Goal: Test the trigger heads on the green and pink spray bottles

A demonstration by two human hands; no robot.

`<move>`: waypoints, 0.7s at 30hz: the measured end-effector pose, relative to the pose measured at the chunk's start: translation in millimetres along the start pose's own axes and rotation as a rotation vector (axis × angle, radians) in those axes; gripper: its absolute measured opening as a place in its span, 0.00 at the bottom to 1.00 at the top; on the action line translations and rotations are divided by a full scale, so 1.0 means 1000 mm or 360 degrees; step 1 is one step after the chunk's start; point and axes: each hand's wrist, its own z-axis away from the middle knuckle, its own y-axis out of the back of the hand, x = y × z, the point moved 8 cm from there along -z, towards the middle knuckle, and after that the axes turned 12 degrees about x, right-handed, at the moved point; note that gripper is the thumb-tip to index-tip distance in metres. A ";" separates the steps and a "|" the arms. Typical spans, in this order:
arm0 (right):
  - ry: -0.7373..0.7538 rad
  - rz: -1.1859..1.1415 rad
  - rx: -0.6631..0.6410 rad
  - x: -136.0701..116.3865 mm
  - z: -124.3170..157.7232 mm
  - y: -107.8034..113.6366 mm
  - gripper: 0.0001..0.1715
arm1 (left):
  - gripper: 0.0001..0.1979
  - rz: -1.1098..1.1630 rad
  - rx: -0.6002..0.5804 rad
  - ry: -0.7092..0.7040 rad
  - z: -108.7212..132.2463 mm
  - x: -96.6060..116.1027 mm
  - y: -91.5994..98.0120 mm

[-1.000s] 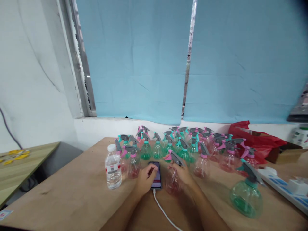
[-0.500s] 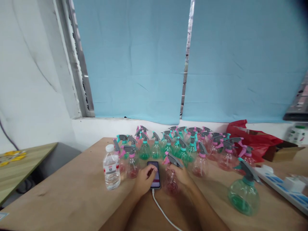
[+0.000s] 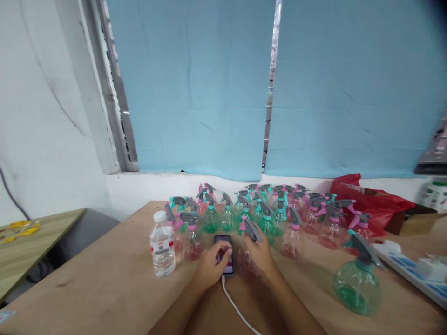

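Observation:
My right hand [image 3: 259,247] is wrapped round the neck of a clear pink spray bottle [image 3: 247,264] with a grey and pink trigger head. The bottle's body shows below the fingers, partly blurred. My left hand [image 3: 211,264] is over a phone [image 3: 228,266], its thumb and fingertips curled close together in a pinch. Whatever those fingertips hold, if anything, is too small to make out. The phone lies face up with its screen lit, and a white cable [image 3: 233,302] runs from its lower end.
Several pink and green spray bottles [image 3: 210,218] crowd the back of the wooden table. A water bottle [image 3: 162,249] stands left and a lone green spray bottle [image 3: 358,284] right. Farther right are a power strip [image 3: 401,263], a red bag [image 3: 373,200] and a cardboard box [image 3: 415,221].
My right hand has shifted upward round the neck of the pink spray bottle, whose trigger head now turns differently. My left hand has moved slightly over the phone, its fingers more rounded.

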 end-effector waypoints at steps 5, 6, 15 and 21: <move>0.0277 0.0197 0.0326 -0.016 0.007 0.004 0.25 | 0.21 -0.0057 -0.0032 -0.0257 0.003 0.020 -0.002; 0.0328 0.0219 0.0346 -0.019 0.009 0.003 0.25 | 0.23 -0.0080 -0.0040 -0.0296 0.003 0.023 -0.004; 0.0565 0.0103 0.0364 -0.053 0.026 -0.001 0.17 | 0.36 -0.0041 -0.0145 -0.0354 0.005 0.020 -0.016; 0.0494 -0.0067 0.0471 -0.056 0.026 0.013 0.16 | 0.53 0.0021 -0.0125 -0.0312 0.009 0.018 -0.016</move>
